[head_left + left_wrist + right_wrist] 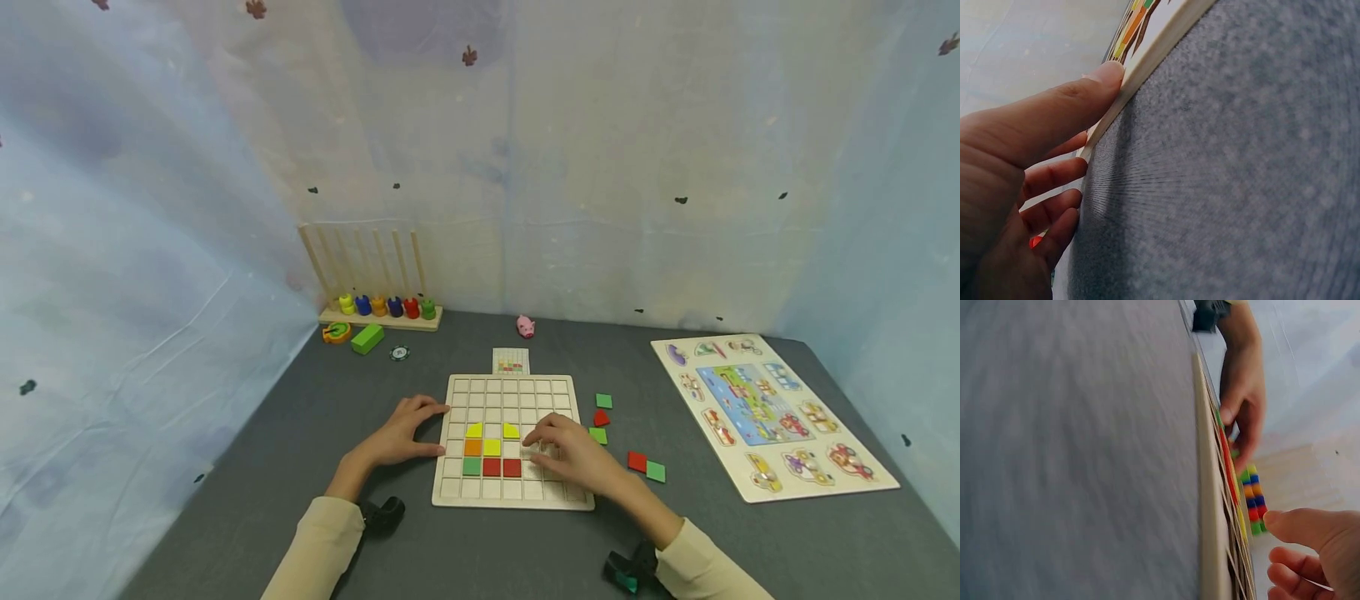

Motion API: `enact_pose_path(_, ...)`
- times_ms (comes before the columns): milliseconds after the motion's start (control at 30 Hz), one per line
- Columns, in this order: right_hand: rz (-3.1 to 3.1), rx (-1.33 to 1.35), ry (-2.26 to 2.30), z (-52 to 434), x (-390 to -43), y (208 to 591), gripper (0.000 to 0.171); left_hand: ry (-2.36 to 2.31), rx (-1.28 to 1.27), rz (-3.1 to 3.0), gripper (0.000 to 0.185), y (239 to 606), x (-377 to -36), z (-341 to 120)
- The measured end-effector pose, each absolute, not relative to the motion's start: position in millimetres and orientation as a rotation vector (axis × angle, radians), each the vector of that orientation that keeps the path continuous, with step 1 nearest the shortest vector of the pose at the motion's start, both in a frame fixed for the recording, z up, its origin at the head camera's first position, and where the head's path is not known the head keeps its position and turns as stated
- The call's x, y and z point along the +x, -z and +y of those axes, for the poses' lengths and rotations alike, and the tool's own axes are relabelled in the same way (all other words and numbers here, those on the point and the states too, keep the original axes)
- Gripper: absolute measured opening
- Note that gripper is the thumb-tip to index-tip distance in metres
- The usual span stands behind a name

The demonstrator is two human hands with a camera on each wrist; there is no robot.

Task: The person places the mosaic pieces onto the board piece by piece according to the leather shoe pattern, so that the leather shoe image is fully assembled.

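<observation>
A square wooden grid board (555, 493) lies on the dark table. Set in its cells are yellow tiles (492, 447), an orange tile (472, 447), a green tile (472, 467) and two red tiles (512, 468). My left hand (402, 435) touches the board's left edge, thumb and index fingertips against the rim; in the left wrist view its thumb (1066, 109) lies on that edge. Over the right half of the board hovers my right hand (573, 454), fingers bent loosely. The right wrist view shows its thumb (1304, 528) apart from the fingers, with nothing between them.
Loose green tiles (603, 401) and red tiles (637, 462) lie right of the board. A pattern card (511, 356) touches its far side. Farther off are a peg stand (382, 321), green block (367, 339), chip (400, 353), pink pig (525, 327) and picture puzzle (750, 408).
</observation>
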State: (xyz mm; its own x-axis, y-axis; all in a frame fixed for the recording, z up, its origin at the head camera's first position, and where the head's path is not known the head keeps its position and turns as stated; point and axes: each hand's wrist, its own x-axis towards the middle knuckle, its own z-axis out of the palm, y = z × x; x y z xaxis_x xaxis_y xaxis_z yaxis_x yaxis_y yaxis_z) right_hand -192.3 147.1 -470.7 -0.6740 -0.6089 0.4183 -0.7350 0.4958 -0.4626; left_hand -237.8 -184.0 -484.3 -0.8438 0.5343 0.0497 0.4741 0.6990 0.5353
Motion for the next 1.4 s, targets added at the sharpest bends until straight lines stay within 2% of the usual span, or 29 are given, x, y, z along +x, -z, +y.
enact_pose_path(700, -2.617, 0.880, -0.844, 223, -201, 468, 0.027, -0.822, 0.827, 2.794, 0.069, 485, -240, -184)
enact_pose_path(1133, -2.698, 0.875, -0.777, 237, -201, 474, 0.031, -0.837, 0.831, 2.792, 0.069, 485, -238, -185)
enact_pose_path(1400, -2.698, 0.876, -0.787, 237, -202, 479, 0.027, -0.827, 0.830, 2.796, 0.068, 486, -239, -185)
